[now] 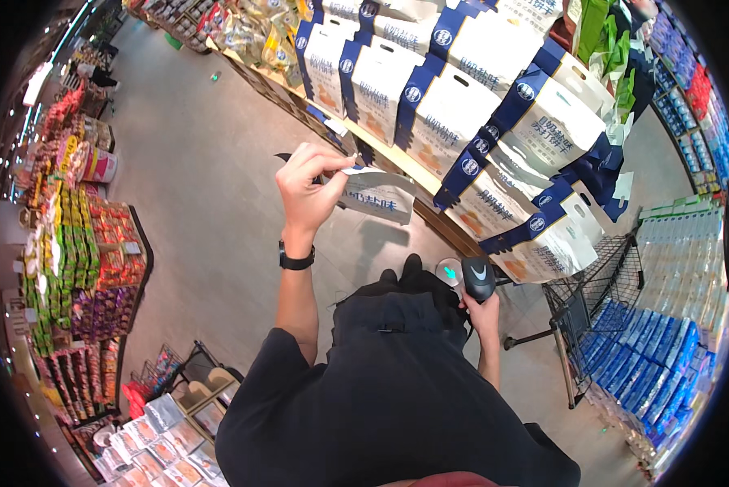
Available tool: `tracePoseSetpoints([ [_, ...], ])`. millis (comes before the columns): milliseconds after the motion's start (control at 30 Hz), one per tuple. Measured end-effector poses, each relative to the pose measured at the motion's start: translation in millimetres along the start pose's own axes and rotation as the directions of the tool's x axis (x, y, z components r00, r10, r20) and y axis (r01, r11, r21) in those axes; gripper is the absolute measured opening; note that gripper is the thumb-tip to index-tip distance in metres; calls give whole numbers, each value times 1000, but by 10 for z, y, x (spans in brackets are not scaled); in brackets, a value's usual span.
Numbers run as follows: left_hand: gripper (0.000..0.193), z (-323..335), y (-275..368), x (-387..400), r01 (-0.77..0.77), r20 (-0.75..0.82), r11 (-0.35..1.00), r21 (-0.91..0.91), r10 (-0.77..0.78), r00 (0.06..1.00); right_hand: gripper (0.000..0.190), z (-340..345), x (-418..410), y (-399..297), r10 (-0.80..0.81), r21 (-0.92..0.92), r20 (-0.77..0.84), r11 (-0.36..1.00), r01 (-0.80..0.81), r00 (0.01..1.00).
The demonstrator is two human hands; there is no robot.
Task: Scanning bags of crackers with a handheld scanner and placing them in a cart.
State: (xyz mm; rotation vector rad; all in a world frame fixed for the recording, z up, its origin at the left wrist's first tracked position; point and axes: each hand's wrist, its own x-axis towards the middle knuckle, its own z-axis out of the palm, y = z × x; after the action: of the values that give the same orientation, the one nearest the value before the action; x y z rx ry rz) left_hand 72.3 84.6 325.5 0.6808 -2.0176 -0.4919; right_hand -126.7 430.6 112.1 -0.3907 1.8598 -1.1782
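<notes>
My left hand (313, 185), with a black watch (296, 262) on its wrist, is raised and pinches the edge of a white printed packaging flap (378, 196) between thumb and fingers. The flap bears blue writing and hangs curved over the floor beside the display. Lower down at my right side, my right hand (483, 313) grips a black handheld barcode scanner (479, 279), its head pointing up towards the shelf. White and blue cracker packages (446, 115) with cut-out handles stand in stacked rows just ahead. What lies behind my left fingers is partly hidden.
The display's wooden edge (395, 149) runs diagonally ahead. A black wire shopping cart (583, 304) stands at my right, near blue packs (644, 359). On the left is a stand of bagged snacks (75, 255); packaged goods (157, 444) lie at lower left. Grey floor (200, 182) shows between.
</notes>
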Motion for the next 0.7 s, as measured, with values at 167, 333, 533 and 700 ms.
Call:
tracePoseSetpoints([
  [167, 20, 459, -216, 350, 0, 59, 994, -111, 6, 998, 19, -85, 126, 6, 56, 20, -65, 998, -55, 996],
  [333, 17, 946, -442, 578, 0, 127, 994, -109, 14, 992, 21, -208, 170, 119, 50, 59, -158, 997, -42, 986],
  [533, 15, 1301, -740, 794, -45, 206, 984, -173, 80, 975, 18, -153, 114, 116, 172, 169, -331, 978, -121, 928],
  [700, 16, 1500, -943, 811, 24, 280, 968, -248, 48, 959, 17, 111, 156, 24, 173, 199, -396, 975, -99, 902],
])
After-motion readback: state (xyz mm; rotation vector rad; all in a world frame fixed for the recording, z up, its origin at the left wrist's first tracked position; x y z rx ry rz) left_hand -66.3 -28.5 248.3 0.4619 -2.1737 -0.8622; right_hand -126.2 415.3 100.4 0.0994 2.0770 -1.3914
